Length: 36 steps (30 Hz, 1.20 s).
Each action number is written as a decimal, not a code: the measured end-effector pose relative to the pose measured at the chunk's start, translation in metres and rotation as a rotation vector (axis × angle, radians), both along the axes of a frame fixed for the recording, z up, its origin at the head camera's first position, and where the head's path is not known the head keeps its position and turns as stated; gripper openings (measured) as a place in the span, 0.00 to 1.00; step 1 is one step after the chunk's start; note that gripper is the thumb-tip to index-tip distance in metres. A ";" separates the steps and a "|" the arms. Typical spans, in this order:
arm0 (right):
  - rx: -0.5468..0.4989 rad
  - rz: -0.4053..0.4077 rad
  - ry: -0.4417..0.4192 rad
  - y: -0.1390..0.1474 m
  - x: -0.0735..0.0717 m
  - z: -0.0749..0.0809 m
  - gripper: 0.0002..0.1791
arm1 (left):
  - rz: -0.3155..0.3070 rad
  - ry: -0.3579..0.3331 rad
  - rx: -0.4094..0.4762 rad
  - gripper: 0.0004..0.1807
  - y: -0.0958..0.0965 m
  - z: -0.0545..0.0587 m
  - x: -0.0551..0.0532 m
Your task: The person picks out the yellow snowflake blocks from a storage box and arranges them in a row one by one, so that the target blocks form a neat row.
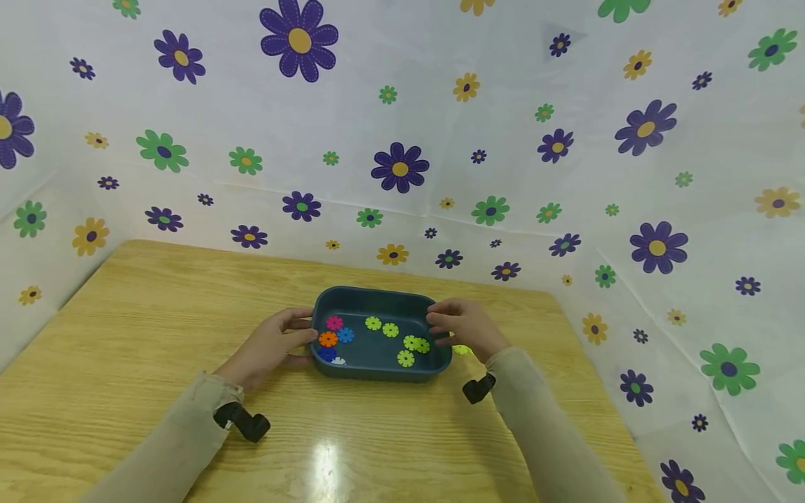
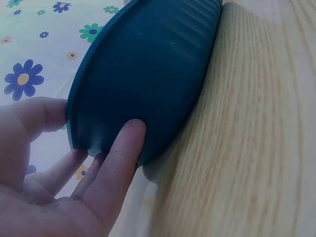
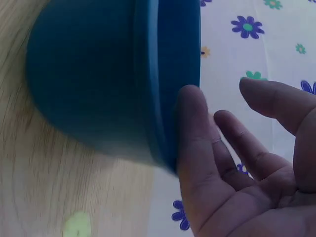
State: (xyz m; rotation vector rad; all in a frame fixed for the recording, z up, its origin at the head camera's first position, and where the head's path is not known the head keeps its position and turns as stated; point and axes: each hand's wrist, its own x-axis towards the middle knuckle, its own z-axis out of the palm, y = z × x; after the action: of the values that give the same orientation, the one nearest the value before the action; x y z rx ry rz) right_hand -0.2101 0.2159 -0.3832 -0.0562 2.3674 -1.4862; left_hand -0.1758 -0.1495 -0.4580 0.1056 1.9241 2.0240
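A dark teal plastic basin (image 1: 377,374) sits on the wooden table between both hands. Notched plastic discs lie inside it: pink (image 1: 335,323), orange (image 1: 328,339), blue, dark blue and white at the left, and several yellow-green ones (image 1: 390,330) toward the right. My left hand (image 1: 277,344) touches the basin's left end from outside, with fingers (image 2: 129,143) against the outer wall and at the rim. At the opposite end my right hand (image 1: 467,325) has relaxed, spread fingers, one fingertip (image 3: 191,103) right at the rim, with no disc visible in it.
On the table (image 1: 189,300), a yellow-green disc (image 1: 462,349) lies just outside the basin's right end, below the right hand. A white flower-printed sheet (image 1: 352,126) rises along the table's back and sides. Each wrist wears a black camera (image 1: 251,424).
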 end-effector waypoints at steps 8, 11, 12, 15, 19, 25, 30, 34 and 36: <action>0.029 0.010 -0.040 -0.035 -0.002 -0.008 0.18 | -0.003 -0.001 0.011 0.33 -0.001 -0.001 0.000; 0.024 -0.001 -0.062 -0.045 -0.004 -0.011 0.18 | -0.009 0.000 0.024 0.34 -0.001 -0.001 0.000; 0.026 -0.006 -0.066 -0.048 -0.005 -0.012 0.18 | -0.011 -0.001 0.027 0.34 -0.001 -0.001 0.000; 0.042 -0.012 -0.062 -0.054 -0.008 -0.017 0.17 | -0.010 -0.001 0.026 0.34 -0.002 0.000 0.001; 0.077 -0.012 -0.056 -0.060 -0.012 -0.025 0.17 | -0.007 0.001 0.020 0.34 -0.001 0.001 0.001; 0.119 -0.042 -0.061 -0.065 -0.015 -0.035 0.17 | -0.001 0.003 0.005 0.33 0.000 0.002 0.001; 0.220 -0.029 -0.016 -0.067 -0.021 -0.045 0.16 | 0.001 -0.001 -0.006 0.33 0.000 0.004 0.002; 0.342 0.016 0.021 -0.071 -0.024 -0.049 0.17 | 0.004 -0.003 -0.021 0.33 0.000 0.004 0.002; 0.374 0.035 0.032 -0.074 -0.024 -0.049 0.17 | 0.003 -0.005 -0.020 0.33 -0.001 0.004 0.002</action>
State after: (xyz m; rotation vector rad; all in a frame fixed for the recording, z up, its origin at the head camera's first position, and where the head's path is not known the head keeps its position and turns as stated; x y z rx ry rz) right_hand -0.2339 0.1422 -0.4327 -0.0293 2.6134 -1.0128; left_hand -0.1738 -0.1501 -0.4540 0.0925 1.9421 2.0051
